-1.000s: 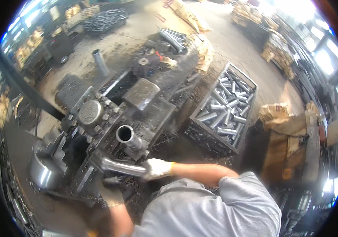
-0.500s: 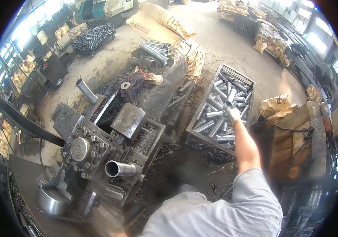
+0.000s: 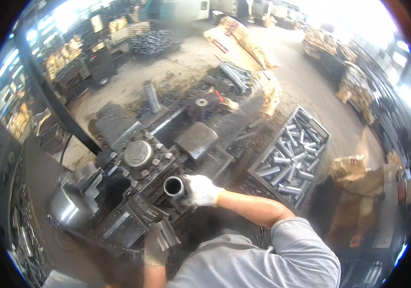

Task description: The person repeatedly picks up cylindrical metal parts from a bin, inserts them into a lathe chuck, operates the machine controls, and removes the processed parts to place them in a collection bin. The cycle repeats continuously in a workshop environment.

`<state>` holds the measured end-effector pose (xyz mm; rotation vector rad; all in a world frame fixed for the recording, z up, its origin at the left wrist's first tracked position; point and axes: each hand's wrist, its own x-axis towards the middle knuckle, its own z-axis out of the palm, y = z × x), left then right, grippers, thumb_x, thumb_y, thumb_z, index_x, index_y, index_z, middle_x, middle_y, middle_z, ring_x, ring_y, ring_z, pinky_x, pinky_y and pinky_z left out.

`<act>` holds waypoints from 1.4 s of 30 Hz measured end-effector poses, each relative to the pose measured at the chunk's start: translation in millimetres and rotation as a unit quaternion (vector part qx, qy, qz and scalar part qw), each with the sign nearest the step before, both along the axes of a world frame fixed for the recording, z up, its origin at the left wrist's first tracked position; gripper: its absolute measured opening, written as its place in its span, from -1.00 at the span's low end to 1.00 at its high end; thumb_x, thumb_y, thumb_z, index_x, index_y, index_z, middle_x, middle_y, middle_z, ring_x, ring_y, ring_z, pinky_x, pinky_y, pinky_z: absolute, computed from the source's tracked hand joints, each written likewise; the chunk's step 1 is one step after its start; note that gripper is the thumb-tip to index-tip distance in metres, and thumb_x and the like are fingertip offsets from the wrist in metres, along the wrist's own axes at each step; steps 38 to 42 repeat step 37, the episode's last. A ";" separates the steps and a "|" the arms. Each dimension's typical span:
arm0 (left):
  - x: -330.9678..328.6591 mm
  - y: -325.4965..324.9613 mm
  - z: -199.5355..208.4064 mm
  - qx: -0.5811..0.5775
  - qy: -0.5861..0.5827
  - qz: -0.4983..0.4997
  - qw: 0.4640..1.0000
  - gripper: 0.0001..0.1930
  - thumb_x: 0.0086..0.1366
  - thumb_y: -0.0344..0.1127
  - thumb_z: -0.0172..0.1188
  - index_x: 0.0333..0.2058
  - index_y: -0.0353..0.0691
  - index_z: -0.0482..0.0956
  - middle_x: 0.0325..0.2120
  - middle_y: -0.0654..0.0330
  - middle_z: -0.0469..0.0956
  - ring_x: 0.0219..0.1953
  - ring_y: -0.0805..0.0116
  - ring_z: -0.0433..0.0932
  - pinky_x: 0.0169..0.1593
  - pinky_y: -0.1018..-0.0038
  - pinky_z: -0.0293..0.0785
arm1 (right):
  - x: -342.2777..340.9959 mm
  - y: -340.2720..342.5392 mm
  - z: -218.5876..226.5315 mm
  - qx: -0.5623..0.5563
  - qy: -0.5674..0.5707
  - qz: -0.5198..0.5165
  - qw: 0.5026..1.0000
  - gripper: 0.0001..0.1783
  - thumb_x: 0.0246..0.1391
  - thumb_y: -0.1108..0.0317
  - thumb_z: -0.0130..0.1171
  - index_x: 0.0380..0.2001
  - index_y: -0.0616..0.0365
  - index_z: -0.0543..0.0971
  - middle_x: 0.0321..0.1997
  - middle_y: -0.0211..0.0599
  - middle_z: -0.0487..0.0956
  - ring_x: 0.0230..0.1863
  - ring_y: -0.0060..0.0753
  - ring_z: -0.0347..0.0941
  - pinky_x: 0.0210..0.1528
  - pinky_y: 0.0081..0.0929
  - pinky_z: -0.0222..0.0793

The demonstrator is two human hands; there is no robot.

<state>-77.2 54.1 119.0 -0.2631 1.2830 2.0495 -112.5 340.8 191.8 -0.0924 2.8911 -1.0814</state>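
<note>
My right hand, in a white knit glove, is closed on the side of a short metal tube whose open end faces up. The tube is at the lathe's carriage, beside the bolted tool post. Lower down, my left hand, also gloved, grips a grey metal piece with long ridges; its exact kind is unclear. To the left of both hands is the shiny lathe chuck with stepped jaws.
A crate full of metal tubes stands to the right. Another tube stands upright behind the tool post. More tubes lie in a pile farther back, near a large woven sack. Dark metal shavings litter the machine.
My right hand has come from the crate leftward to the tube at the carriage. The left hand has moved up into clearer view with the ridged metal piece. The view has shifted left.
</note>
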 end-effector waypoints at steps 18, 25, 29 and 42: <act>-59.8 -84.8 -59.8 -0.091 0.108 0.324 0.936 -0.68 0.47 -0.08 0.30 -0.04 -0.23 0.67 -0.29 0.25 0.67 -0.20 0.43 0.63 -0.09 0.44 0.54 | -15.8 -154.6 -82.9 0.146 -0.050 0.070 0.986 -0.32 0.14 -0.20 0.36 -0.01 0.24 0.64 -0.16 0.05 0.76 -0.16 0.15 0.76 -0.13 0.04 0.68; -50.3 -97.4 -47.7 0.067 0.041 0.333 0.940 -0.41 0.52 0.30 0.09 -0.04 -0.20 0.63 -0.29 0.09 0.71 -0.34 0.19 0.72 -0.28 0.22 0.74 | -48.0 -150.0 -86.4 0.053 -0.001 0.111 0.992 -0.54 0.20 0.06 0.32 -0.01 0.18 0.58 -0.11 0.13 0.75 -0.11 0.23 0.73 -0.07 0.09 0.62; -57.1 -90.7 -26.4 0.187 -0.008 0.307 0.933 -0.29 0.55 0.39 -0.10 0.08 -0.22 0.60 -0.17 0.01 0.70 -0.14 0.02 0.72 0.02 0.09 0.70 | -66.3 -140.9 -29.0 -0.190 -0.118 0.141 0.964 -0.33 0.20 -0.10 0.38 0.14 0.22 0.57 -0.04 0.17 0.74 0.03 0.21 0.71 0.08 -0.02 0.60; -95.1 -31.8 104.0 0.012 0.365 0.311 0.877 -0.21 0.64 0.23 -0.19 0.58 -0.19 -0.06 0.50 -0.11 0.19 0.50 -0.07 0.26 0.54 0.11 0.21 | -119.4 -158.9 45.1 -0.314 -0.163 0.223 0.908 -0.05 -0.19 -0.04 0.66 0.24 0.19 0.54 0.05 -0.04 0.75 0.04 -0.14 0.71 0.19 -0.24 0.60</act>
